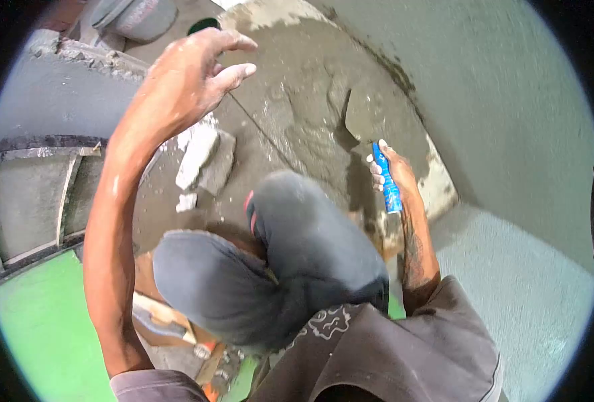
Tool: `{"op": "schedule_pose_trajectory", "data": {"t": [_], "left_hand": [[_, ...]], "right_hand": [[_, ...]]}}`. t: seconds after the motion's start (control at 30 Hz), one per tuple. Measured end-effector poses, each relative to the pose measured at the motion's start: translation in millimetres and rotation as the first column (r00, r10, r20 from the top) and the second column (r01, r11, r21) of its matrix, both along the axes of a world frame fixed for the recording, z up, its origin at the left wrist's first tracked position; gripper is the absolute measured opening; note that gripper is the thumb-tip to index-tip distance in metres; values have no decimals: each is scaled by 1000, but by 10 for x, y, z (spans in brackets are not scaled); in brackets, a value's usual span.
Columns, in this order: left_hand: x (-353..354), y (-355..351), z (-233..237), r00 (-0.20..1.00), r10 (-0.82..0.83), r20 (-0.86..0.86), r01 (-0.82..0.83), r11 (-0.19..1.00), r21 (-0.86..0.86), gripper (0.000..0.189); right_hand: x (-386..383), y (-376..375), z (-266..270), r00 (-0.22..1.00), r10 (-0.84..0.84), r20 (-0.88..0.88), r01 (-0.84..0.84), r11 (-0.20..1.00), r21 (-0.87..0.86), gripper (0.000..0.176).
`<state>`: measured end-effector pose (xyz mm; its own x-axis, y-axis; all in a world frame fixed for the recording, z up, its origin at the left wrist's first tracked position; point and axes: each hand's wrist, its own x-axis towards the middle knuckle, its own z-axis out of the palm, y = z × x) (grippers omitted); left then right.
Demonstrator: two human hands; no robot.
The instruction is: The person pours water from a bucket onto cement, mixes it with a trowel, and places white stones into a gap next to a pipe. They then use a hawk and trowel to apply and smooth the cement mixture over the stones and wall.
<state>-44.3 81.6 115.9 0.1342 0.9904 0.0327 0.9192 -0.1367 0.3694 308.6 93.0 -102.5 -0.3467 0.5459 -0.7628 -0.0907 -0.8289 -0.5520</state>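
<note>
My right hand (397,173) is wrapped round the blue handle of a trowel (388,177). The trowel's blade is grey with wet mortar and blends into the mortar (297,87) spread over the surface ahead of me. My left hand (193,74) is raised at the upper left, over the edge of the mortar area. Its thumb and index finger stretch out apart, with nothing between them. A thin dark line runs from below that hand across the mortar toward my knee.
Broken white chunks (200,157) lie left of the mortar. A grey wall (511,87) rises on the right. Buckets (136,17) stand at the upper left, above a rough ledge (76,87). Tools and wood pieces (163,318) lie beside my legs, near green flooring (49,321).
</note>
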Motion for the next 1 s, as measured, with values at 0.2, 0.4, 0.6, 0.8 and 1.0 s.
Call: {"op": "schedule_pose_trajectory", "data": {"t": [0.2, 0.4, 0.6, 0.8, 1.0], "left_hand": [[827, -400, 268, 980, -180, -90, 168, 978, -120, 34], [965, -454, -91, 989, -124, 84, 138, 975, -175, 33], [816, -354, -259, 989, -129, -73, 100, 946, -309, 32], [966, -422, -172, 979, -191, -71, 158, 932, -326, 31], [903, -406, -152, 983, -154, -102, 114, 940, -323, 34]], "right_hand": [[843, -1199, -341, 467, 62, 882, -633, 720, 285, 49], [1453, -2630, -779, 449, 163, 879, -489, 868, 88, 54], [916, -2464, -1099, 541, 188, 820, -431, 899, 78, 58], [96, -1175, -1545, 917, 120, 380, -158, 985, 72, 36], [118, -794, -583, 906, 126, 403, -227, 950, 215, 28]]}}
